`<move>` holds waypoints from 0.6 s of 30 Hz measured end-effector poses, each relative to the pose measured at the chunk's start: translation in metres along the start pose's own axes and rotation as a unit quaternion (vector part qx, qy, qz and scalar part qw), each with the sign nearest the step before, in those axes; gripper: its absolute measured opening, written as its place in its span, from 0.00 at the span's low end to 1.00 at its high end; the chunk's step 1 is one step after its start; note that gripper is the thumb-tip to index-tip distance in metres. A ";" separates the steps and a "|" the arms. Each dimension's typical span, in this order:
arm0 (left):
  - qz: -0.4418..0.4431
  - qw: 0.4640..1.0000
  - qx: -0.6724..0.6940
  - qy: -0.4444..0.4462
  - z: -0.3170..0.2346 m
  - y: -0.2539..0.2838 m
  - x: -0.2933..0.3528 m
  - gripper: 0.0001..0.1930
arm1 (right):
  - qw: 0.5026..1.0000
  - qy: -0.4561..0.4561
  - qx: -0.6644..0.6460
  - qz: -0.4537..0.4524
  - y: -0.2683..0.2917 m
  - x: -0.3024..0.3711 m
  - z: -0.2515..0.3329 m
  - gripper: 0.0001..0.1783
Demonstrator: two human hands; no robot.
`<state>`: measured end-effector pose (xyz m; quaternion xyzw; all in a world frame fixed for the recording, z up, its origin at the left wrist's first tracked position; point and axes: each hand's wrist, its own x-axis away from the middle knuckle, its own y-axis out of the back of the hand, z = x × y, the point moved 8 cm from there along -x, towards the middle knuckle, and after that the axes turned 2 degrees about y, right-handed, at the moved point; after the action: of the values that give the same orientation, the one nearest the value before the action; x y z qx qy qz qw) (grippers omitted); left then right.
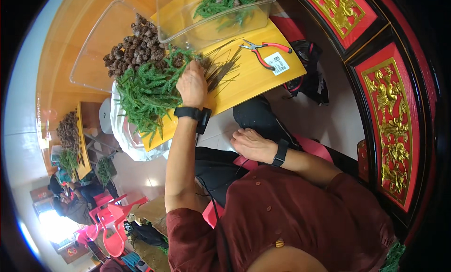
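Note:
My left hand (191,84) lies on a pile of green fir-like sprigs (143,95) on the yellow tabletop (253,81). Its fingertips are hidden among the sprigs, beside a bundle of thin dark wires (224,67). Brown pine cones (136,46) are heaped just beyond the sprigs. My right hand (251,145) rests on my lap over dark trousers and holds nothing, with its fingers loosely spread. Each wrist wears a black band.
A clear plastic tub (188,30) with more sprigs stands at the table's far side, with a clear tray (94,55) beside the cones. Red-handled pliers (265,48) and a white tag (277,63) lie near the table edge. A black bag (307,72), red chairs (112,225) and another worktable (82,140) are around.

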<state>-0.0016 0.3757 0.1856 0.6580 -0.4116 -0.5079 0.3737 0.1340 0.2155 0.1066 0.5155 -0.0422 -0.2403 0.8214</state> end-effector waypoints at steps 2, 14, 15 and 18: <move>0.006 1.000 0.017 -0.023 -0.011 0.012 0.007 0.04 | 0.998 -0.042 -0.045 -0.031 0.019 -0.011 -0.012 0.06; 0.104 0.951 0.068 -0.283 -0.101 0.048 0.046 0.04 | 0.940 -0.115 0.050 -0.318 0.138 0.001 -0.068 0.11; 0.114 0.946 0.112 -0.283 -0.098 0.043 0.045 0.05 | 0.947 -0.120 0.028 -0.297 0.135 0.000 -0.071 0.10; 0.135 0.928 0.199 -0.285 -0.089 0.032 0.032 0.05 | 0.950 -0.155 -0.015 -0.272 0.129 0.005 -0.085 0.09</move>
<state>0.0848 0.3405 0.2211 0.4848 -0.6782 -0.5263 0.1673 0.2109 0.3288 0.1775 0.4516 -0.0238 -0.5321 0.7158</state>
